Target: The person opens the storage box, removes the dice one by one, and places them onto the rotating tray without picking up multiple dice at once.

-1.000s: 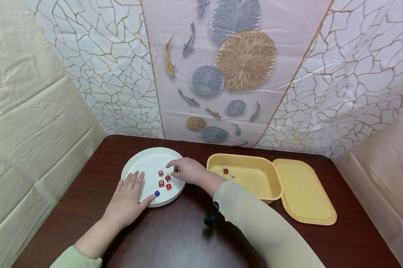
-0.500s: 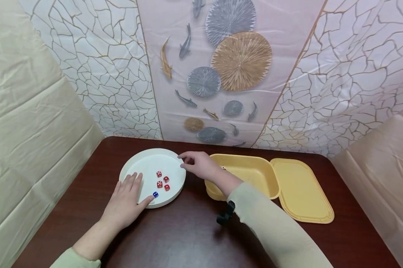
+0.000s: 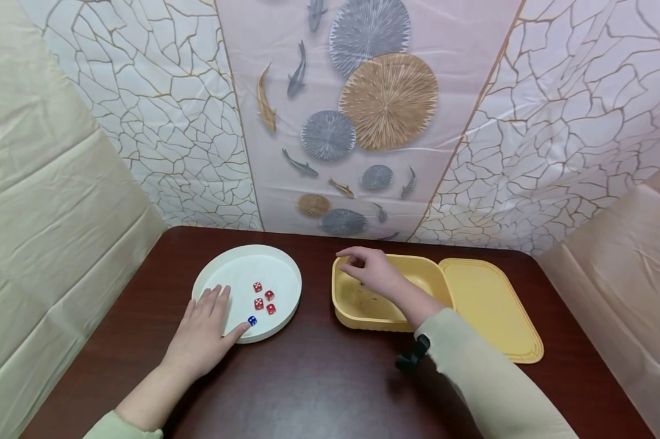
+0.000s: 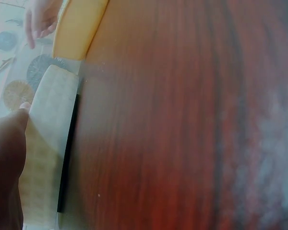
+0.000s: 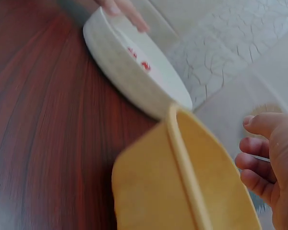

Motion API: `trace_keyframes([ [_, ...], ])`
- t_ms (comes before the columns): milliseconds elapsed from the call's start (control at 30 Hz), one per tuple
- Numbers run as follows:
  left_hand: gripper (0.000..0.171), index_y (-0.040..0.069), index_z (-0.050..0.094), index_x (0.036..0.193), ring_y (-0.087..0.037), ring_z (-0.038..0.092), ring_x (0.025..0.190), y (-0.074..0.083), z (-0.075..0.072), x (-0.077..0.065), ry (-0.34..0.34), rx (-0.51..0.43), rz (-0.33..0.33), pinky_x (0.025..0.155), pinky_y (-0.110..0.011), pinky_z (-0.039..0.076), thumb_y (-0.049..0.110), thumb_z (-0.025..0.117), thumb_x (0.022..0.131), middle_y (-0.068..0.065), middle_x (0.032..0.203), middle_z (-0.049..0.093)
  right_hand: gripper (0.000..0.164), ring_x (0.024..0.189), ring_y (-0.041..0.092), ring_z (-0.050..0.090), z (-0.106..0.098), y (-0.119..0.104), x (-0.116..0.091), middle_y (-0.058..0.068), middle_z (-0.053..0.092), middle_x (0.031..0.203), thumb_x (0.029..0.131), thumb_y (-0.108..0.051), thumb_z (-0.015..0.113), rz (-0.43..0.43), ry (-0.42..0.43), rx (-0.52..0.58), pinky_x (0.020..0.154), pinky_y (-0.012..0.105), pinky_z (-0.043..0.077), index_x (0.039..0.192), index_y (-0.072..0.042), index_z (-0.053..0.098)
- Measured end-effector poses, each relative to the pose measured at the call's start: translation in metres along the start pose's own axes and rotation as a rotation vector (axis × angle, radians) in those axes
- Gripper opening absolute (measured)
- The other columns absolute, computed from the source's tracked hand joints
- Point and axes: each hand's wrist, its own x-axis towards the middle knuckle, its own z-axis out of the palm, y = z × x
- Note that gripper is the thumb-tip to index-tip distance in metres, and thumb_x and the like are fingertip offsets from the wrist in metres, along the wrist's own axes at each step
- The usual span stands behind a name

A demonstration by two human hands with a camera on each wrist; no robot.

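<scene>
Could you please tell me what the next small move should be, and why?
I would probably lower the right hand into the yellow box: it hangs over the end nearest the white tray, and no die shows in its grasp. The left hand rests on the tray, which holds four red dice and a blue die.

Four red dice (image 3: pixel 258 303), one blue die (image 3: pixel 252 320) showing — one white tray (image 3: pixel 275 271), one yellow box (image 3: pixel 363 322), one lid (image 3: pixel 495 308).

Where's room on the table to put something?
Bare table runs between the sleeves, and between the white tray and the yellow box. The tray's crowded: dice inside, the left hand at its edge. The right hand hovers over the box.
</scene>
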Motion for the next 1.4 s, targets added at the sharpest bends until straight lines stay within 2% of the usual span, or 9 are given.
trace_keyframes([
  [100,0.092,0.0,0.028,0.154,-0.044,0.022,0.145,0.0,0.0,0.0,0.002,0.002,0.0,0.117,-0.061,0.013,0.065,0.053,0.093,-0.025,0.156,0.03,0.031,0.076,0.032,0.066,-0.008,0.014,-0.008,0.01,0.07,0.091,0.095,-0.019,0.068,0.025,-0.003,0.015,0.061,0.032,0.052,0.125,-0.012,0.067],
  [200,0.092,0.0,0.029,0.154,-0.044,0.022,0.145,0.001,-0.001,-0.001,0.003,0.009,-0.001,0.117,-0.061,0.013,0.065,0.053,0.093,-0.025,0.156,0.03,0.033,0.078,0.025,0.064,-0.015,0.029,-0.016,0.012,0.07,0.091,0.095,-0.018,0.068,0.041,0.008,-0.001,0.066,0.033,0.05,0.126,-0.008,0.067],
  [300,0.091,0.0,0.029,0.154,-0.044,0.022,0.145,0.002,-0.002,-0.001,0.002,0.01,-0.001,0.117,-0.061,0.013,0.063,0.054,0.093,-0.025,0.156,0.031,0.032,0.081,0.016,0.061,-0.021,0.043,-0.024,0.006,0.069,0.09,0.094,-0.017,0.069,0.049,0.036,-0.025,0.074,0.034,0.05,0.125,-0.005,0.067],
  [367,0.09,0.0,0.029,0.154,-0.044,0.023,0.145,0.002,-0.003,-0.001,0.002,0.012,-0.002,0.117,-0.061,0.013,0.062,0.055,0.093,-0.025,0.156,0.031,0.032,0.083,0.015,0.06,-0.025,0.051,-0.028,0.004,0.069,0.088,0.094,-0.015,0.069,0.049,0.05,-0.035,0.078,0.034,0.049,0.123,-0.003,0.068],
  [500,0.089,0.001,0.028,0.154,-0.044,0.022,0.145,0.002,-0.004,-0.001,0.0,0.006,-0.009,0.117,-0.061,0.013,0.06,0.057,0.093,-0.025,0.156,0.03,0.029,0.08,0.015,0.06,-0.03,0.062,-0.035,0.0,0.068,0.086,0.093,-0.014,0.07,0.039,0.075,-0.076,0.075,0.032,0.049,0.12,-0.004,0.07],
  [733,0.09,0.001,0.028,0.154,-0.044,0.022,0.145,0.001,-0.003,-0.001,0.001,0.003,-0.007,0.118,-0.06,0.013,0.061,0.055,0.093,-0.025,0.156,0.03,0.028,0.077,0.014,0.06,-0.033,0.068,-0.04,0.0,0.068,0.085,0.092,-0.016,0.071,0.064,0.059,-0.118,0.072,0.033,0.051,0.118,-0.006,0.071],
  [1033,0.089,0.001,0.028,0.154,-0.044,0.023,0.145,0.001,-0.003,-0.002,0.008,0.001,0.004,0.118,-0.059,0.013,0.061,0.055,0.094,-0.024,0.155,0.031,0.029,0.078,0.014,0.059,-0.028,0.073,-0.037,0.0,0.067,0.085,0.091,-0.02,0.072,0.146,-0.053,-0.172,0.071,0.032,0.051,0.117,-0.007,0.072],
  [1267,0.09,0.001,0.029,0.154,-0.044,0.023,0.145,0.001,-0.003,-0.001,0.008,0.0,0.005,0.118,-0.06,0.013,0.062,0.054,0.094,-0.024,0.155,0.032,0.027,0.078,0.014,0.057,-0.027,0.072,-0.033,0.001,0.067,0.087,0.091,-0.018,0.071,0.141,-0.112,-0.226,0.07,0.032,0.049,0.116,-0.008,0.073],
  [1400,0.09,0.001,0.028,0.154,-0.044,0.023,0.145,0.0,-0.003,-0.001,0.006,0.005,0.004,0.118,-0.06,0.014,0.062,0.054,0.093,-0.024,0.155,0.032,0.024,0.077,0.012,0.056,-0.025,0.076,-0.03,-0.001,0.066,0.086,0.091,-0.016,0.072,0.102,-0.124,-0.257,0.07,0.031,0.048,0.114,-0.01,0.075],
])
